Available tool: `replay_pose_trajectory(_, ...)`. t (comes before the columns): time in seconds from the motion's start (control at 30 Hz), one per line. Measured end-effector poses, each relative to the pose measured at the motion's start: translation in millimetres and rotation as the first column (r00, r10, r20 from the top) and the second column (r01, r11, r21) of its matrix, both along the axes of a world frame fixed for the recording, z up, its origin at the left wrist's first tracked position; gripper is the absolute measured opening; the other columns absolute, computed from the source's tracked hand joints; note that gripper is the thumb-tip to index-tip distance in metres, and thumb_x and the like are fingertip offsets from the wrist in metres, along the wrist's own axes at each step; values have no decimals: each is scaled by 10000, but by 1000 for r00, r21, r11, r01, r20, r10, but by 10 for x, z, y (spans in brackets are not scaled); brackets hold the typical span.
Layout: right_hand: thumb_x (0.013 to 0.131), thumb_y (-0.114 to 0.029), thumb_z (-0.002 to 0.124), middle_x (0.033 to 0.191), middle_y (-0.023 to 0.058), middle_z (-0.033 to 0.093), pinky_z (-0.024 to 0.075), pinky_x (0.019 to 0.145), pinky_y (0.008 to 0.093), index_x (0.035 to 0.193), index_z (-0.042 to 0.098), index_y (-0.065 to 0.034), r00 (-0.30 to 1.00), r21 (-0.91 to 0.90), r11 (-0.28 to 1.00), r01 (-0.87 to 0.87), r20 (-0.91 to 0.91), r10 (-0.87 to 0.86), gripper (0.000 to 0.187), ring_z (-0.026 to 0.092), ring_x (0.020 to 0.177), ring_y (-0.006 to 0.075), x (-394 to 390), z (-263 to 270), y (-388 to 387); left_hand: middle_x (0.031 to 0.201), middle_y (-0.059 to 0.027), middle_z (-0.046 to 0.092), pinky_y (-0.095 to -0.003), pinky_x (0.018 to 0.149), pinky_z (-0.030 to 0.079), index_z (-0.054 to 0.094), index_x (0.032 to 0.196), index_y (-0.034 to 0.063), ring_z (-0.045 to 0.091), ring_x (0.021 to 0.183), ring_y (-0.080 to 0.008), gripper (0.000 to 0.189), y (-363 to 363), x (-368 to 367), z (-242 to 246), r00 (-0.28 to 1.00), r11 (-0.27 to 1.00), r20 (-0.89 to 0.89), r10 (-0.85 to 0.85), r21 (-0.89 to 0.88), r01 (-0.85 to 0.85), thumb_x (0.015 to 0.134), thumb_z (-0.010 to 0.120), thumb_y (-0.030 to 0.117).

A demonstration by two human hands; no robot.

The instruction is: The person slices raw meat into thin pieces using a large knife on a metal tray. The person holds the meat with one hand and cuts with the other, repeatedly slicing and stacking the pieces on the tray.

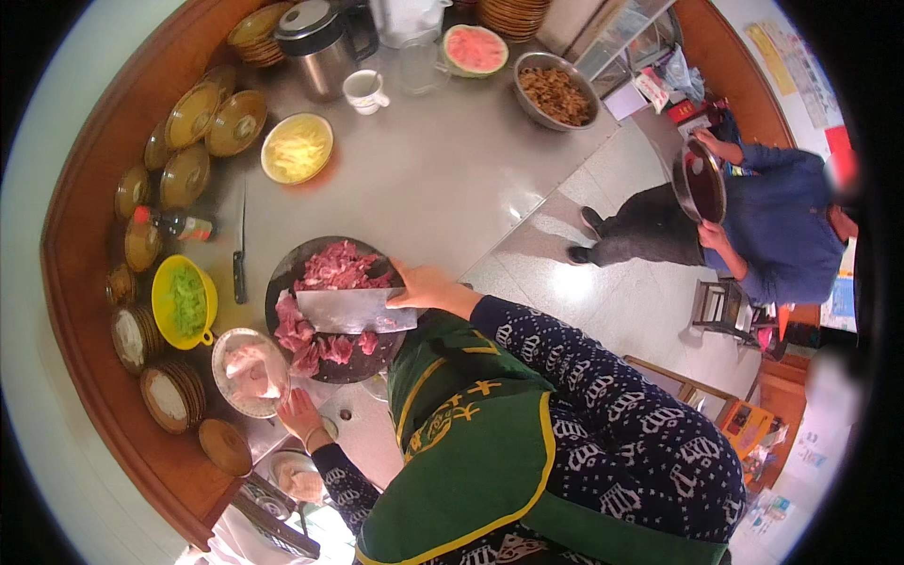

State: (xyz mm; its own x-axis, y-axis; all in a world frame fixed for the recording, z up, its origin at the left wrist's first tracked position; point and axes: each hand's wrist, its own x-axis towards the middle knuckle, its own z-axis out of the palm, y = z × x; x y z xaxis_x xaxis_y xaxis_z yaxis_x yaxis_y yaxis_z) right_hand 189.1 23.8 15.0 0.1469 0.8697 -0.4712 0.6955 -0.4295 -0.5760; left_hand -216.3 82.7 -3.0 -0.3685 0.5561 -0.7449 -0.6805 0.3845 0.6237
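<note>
My right hand [427, 288] grips a broad steel cleaver [353, 311] by its near end; the handle is hidden. The blade lies flat over a round dark chopping board [385, 353]. Chopped red meat [342, 265] is heaped beyond the blade, and larger raw chunks [293, 321] lie along its left and lower sides. At the lower left, my left hand [302, 417] has its fingers on the rim of a pale patterned bowl [220, 353] beside the board. Pale raw meat [254, 374] sits in that bowl.
Beyond the board are a knife [240, 275], a sauce bottle [187, 226], a yellow colander [159, 304] of shredded greens and a bowl of yellow shreds [296, 148]. Stacked dishes [166, 395] line the wall. Across the floor, a person [770, 205] holds a metal bowl [699, 180].
</note>
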Motion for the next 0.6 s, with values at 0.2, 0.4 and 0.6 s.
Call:
replay_pose_trajectory(0.2,697,-519,701,976,258,637,484,760,500,1314,384,-22,993,15,1000,-17,-119,19,853,623,896,416,121,46,-85,1251,-195,507,-444,919,486,422,1199,50,534,1099,-339,466,-413,-88,-82,996,995,14,-88,-44,88,838,615,274)
replay_pose_trajectory(0.4,645,-543,714,864,198,659,497,720,477,1000,562,2,986,56,997,-51,-153,59,668,636,854,380,106,-78,-64,1107,-168,602,-390,853,535,559,1042,5,602,966,-274,247,-708,-396,-28,956,961,108,-271,-34,276,863,574,174)
replay_pose_trajectory(0.6,687,-583,655,584,70,624,506,621,446,842,643,-35,974,10,982,-190,-127,190,570,658,703,282,152,-193,-7,1223,-152,532,-359,907,519,482,1222,30,566,1049,-257,365,-887,-19,288,980,983,-78,-181,-52,177,910,553,208)
